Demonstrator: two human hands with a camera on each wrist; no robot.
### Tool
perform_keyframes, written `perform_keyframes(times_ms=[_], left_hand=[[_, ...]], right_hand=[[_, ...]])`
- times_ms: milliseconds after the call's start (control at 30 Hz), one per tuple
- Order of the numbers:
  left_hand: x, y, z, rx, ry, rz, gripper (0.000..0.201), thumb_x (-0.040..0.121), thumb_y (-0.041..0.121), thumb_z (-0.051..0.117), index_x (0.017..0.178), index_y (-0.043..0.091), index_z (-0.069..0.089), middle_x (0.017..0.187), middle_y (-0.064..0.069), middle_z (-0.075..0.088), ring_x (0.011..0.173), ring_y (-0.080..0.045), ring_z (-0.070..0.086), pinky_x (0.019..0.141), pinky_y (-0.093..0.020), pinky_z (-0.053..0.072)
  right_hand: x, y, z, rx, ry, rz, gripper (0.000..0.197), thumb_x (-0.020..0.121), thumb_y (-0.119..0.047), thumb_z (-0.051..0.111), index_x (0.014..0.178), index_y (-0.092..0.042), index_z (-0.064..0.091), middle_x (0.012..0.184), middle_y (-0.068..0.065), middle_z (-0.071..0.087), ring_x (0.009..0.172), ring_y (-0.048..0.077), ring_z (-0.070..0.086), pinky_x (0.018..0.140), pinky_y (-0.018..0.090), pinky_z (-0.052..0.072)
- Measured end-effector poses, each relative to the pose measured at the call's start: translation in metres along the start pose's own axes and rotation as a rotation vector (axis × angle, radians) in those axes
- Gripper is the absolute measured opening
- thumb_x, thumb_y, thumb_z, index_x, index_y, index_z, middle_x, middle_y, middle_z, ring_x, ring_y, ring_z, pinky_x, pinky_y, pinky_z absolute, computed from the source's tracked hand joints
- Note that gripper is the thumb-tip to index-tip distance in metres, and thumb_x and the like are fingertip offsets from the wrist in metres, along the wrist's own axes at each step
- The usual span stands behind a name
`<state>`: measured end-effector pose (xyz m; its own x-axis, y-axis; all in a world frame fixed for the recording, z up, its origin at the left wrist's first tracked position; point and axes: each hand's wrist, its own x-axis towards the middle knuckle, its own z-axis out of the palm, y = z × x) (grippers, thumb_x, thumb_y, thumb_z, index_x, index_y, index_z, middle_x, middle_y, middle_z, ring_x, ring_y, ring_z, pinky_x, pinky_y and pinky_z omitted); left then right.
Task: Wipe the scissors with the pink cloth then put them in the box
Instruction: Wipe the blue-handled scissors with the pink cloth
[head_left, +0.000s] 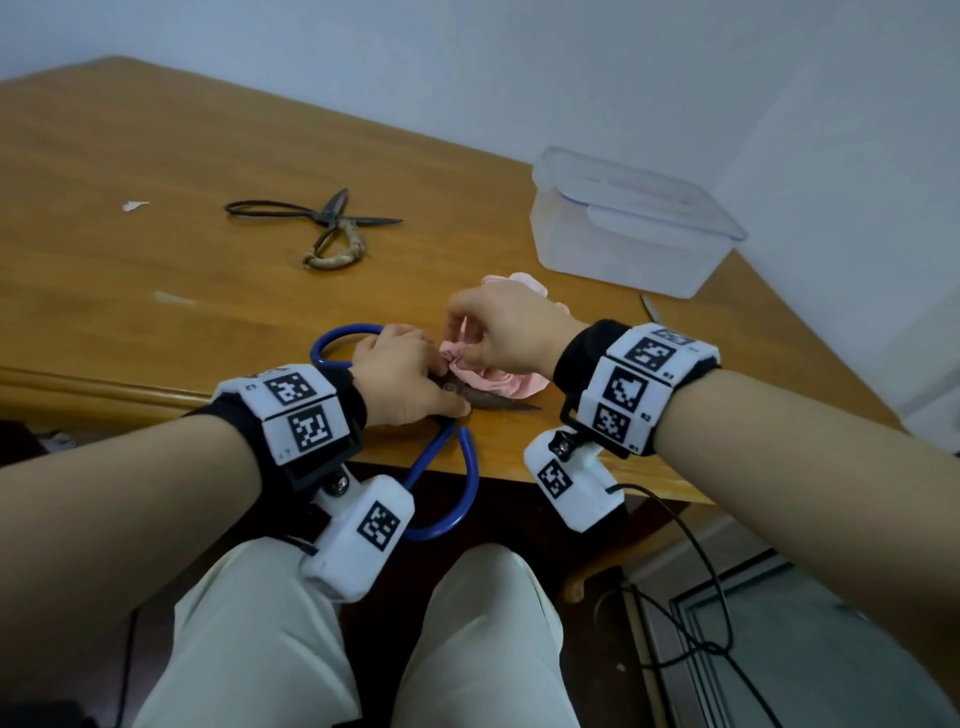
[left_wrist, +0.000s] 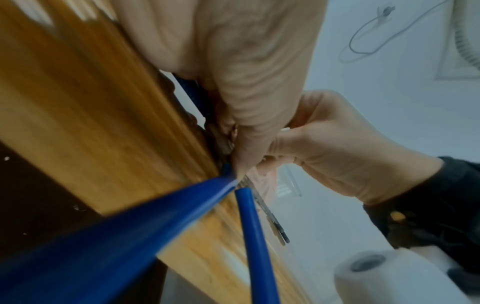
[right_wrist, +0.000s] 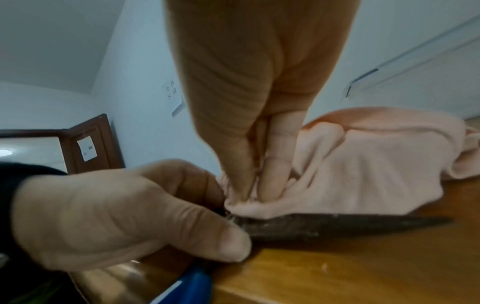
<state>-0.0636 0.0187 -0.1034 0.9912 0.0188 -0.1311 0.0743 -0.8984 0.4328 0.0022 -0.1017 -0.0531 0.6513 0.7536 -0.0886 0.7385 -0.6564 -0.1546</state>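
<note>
Blue-handled scissors (head_left: 447, 452) flat on desk (head_left: 156, 171), blades pointing right; left hand (head_left: 410, 376) seemingly pinning pivot, right hand (head_left: 511, 327) pinching pink cloth (right_wrist: 363, 164) there.

Pale bluish walls (head_left: 623, 78) behind a wooden table (head_left: 130, 156) — brown door (right_wrist: 88, 142), grey floor (head_left: 831, 649).

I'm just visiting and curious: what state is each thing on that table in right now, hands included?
Blue scissors: flat at the table edge, blades together, handles overhanging.
Pink cloth: crumpled, bunched against the blades.
Left hand: presses the scissors down near the pivot.
Right hand: pinches the cloth.
Box: lid on; whether latched is unclear.
Old scissors: lying open, untouched.
</note>
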Motion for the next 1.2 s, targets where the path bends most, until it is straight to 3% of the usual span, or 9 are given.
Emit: perform_keyframes(times_ms=[67,267,433,567,733,900,967,1067,1200], left_hand=[[-0.001,-0.001,0.0,-0.024,0.004,0.002,0.041,0.081,0.05,0.067,0.104,0.016,0.065,0.118,0.002,0.045,0.132,-0.022,0.028,0.105,-0.038,0.023],[-0.001,0.0,-0.002,-0.028,0.003,-0.019,0.029,0.079,0.049,0.069,0.071,0.027,0.052,0.104,0.005,0.041,0.125,-0.023,0.034,0.102,-0.039,0.027],[0.0,0.0,0.0,-0.003,0.002,-0.004,0.033,0.081,0.05,0.067,0.094,0.02,0.063,0.11,0.005,0.041,0.127,-0.024,0.033,0.104,-0.039,0.027],[0.002,-0.002,-0.001,-0.001,-0.004,0.008,0.032,0.079,0.052,0.068,0.09,0.022,0.059,0.111,0.004,0.045,0.126,-0.024,0.034,0.103,-0.039,0.028],[0.001,-0.001,0.0,-0.013,0.001,0.007,0.031,0.08,0.05,0.067,0.072,0.025,0.051,0.101,0.003,0.043,0.122,-0.024,0.036,0.099,-0.039,0.028],[0.002,-0.003,0.001,0.017,0.001,0.029,0.035,0.08,0.052,0.066,0.095,0.02,0.062,0.116,0.001,0.049,0.128,-0.024,0.032,0.102,-0.04,0.026],[0.001,-0.002,0.001,0.016,-0.006,0.022,0.041,0.081,0.051,0.066,0.104,0.017,0.062,0.118,0.002,0.045,0.132,-0.023,0.027,0.105,-0.039,0.024],[-0.001,-0.001,-0.001,0.009,-0.014,0.016,0.037,0.082,0.05,0.066,0.094,0.016,0.058,0.111,0.003,0.04,0.131,-0.023,0.026,0.105,-0.038,0.023],[-0.001,-0.001,0.0,0.042,-0.023,0.033,0.044,0.083,0.051,0.064,0.102,0.011,0.064,0.122,-0.002,0.046,0.131,-0.024,0.026,0.104,-0.039,0.023]], right_hand=[[-0.003,0.001,0.0,0.086,-0.051,0.003,0.016,0.083,-0.025,0.072,0.094,-0.014,0.072,0.076,-0.008,0.062,0.077,0.011,0.06,0.069,0.027,0.049],[-0.003,0.0,0.001,0.104,-0.102,-0.013,0.014,0.084,-0.027,0.072,0.083,-0.012,0.072,0.081,0.004,0.068,0.077,0.016,0.06,0.067,0.028,0.047],[0.004,0.003,-0.005,-0.056,-0.044,0.022,0.01,0.089,-0.019,0.066,0.09,-0.009,0.068,0.086,0.002,0.067,0.074,0.014,0.059,0.067,0.024,0.05],[0.003,0.007,-0.004,0.01,-0.018,0.045,0.013,0.086,-0.02,0.068,0.081,-0.009,0.064,0.083,0.002,0.068,0.08,0.018,0.067,0.069,0.027,0.054],[0.0,-0.005,-0.002,-0.035,-0.11,-0.035,0.018,0.088,-0.025,0.066,0.092,-0.008,0.069,0.088,0.005,0.067,0.086,0.019,0.061,0.072,0.032,0.048],[0.014,0.0,-0.008,-0.172,-0.049,0.008,0.009,0.089,-0.02,0.062,0.093,-0.013,0.067,0.082,-0.003,0.058,0.086,0.019,0.06,0.066,0.026,0.039],[0.012,-0.001,-0.008,-0.098,-0.099,0.007,0.004,0.087,-0.019,0.066,0.088,-0.016,0.067,0.078,-0.003,0.061,0.075,0.015,0.063,0.062,0.026,0.046],[0.004,-0.004,-0.007,0.053,-0.175,-0.006,0.006,0.083,-0.016,0.071,0.084,-0.015,0.065,0.084,0.004,0.068,0.066,0.015,0.065,0.063,0.031,0.058],[0.006,0.0,-0.009,-0.077,-0.087,0.001,0.012,0.085,-0.015,0.067,0.095,-0.009,0.069,0.087,0.001,0.063,0.068,0.01,0.054,0.058,0.022,0.046]])
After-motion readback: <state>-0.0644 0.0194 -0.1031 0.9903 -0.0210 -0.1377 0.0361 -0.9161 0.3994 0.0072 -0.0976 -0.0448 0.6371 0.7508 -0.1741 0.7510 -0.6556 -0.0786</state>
